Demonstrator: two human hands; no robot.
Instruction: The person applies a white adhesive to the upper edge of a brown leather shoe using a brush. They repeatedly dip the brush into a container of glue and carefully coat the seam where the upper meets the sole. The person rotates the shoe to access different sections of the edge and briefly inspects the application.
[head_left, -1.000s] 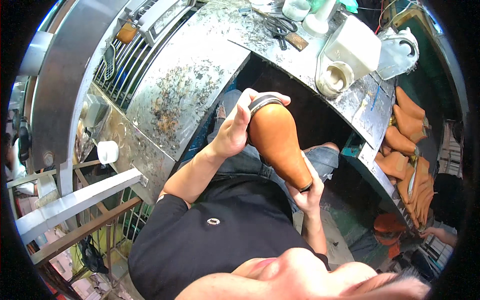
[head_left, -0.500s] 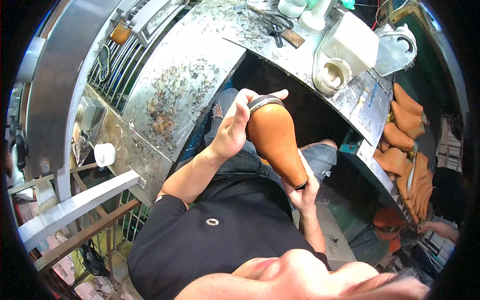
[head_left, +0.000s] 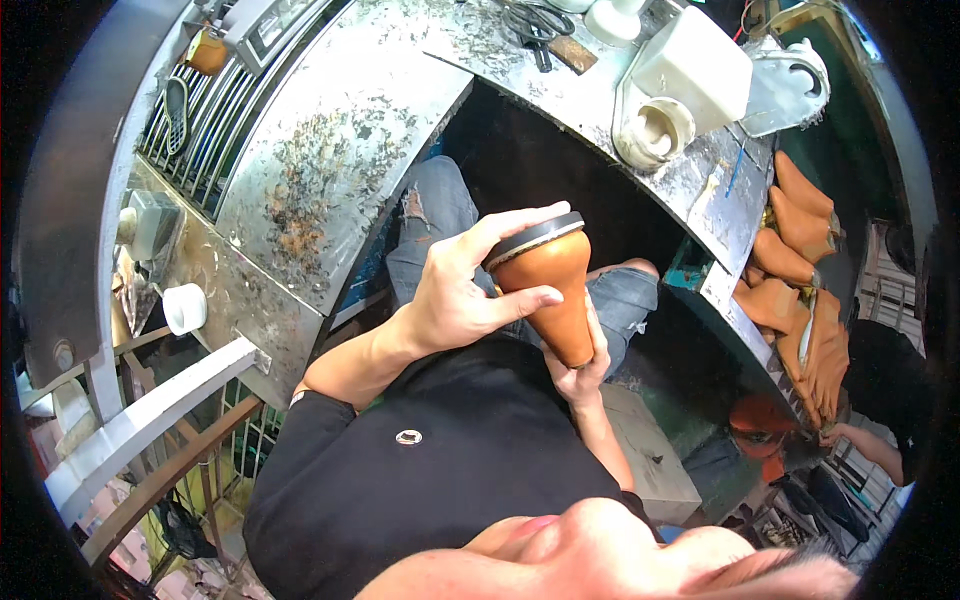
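Observation:
Over my lap I hold a tan leather shoe [head_left: 550,290], tilted, with its wider end up and away from me. A dark sole with a pale welt line edges that upper end. My left hand [head_left: 465,285] grips there, thumb on the leather side and fingers along the sole. My right hand [head_left: 583,372] is wrapped around the narrow lower end from beneath, its fingers partly behind the shoe.
Ahead stands a stained metal bench [head_left: 330,150] with a white glue pot [head_left: 655,132], a white container [head_left: 693,70] and scissors [head_left: 540,25]. Brown leather uppers [head_left: 800,290] are piled at right, near another person's arm [head_left: 865,450]. Left are a sole [head_left: 176,115] on a rack and a white roll [head_left: 184,308].
The shoe has come lower and tilted so its sole edge shows more. My left thumb has moved onto the leather side. The view has shifted slightly.

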